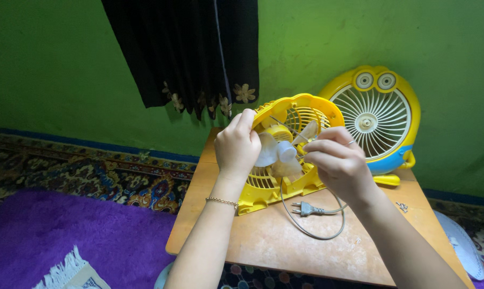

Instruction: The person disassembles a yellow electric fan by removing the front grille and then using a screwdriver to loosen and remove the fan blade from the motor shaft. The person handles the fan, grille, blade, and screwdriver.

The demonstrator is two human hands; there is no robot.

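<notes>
Both bare arms reach forward, wrists raised. Left hand (pixel 236 145) curled into a loose fist, thin bracelet on its wrist. Right hand (pixel 338 160) pinches, fingers bent, ring on.

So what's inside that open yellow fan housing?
Inside the yellow fan housing sit pale translucent blades on a hub. The left hand and right hand cover parts; the motor is hidden.

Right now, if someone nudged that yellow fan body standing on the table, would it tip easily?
Probably. The yellow fan body stands upright on a narrow base, steadied by the left hand. It looks like thin, light plastic. Its cord lies loose, so it looks floppy.
</notes>
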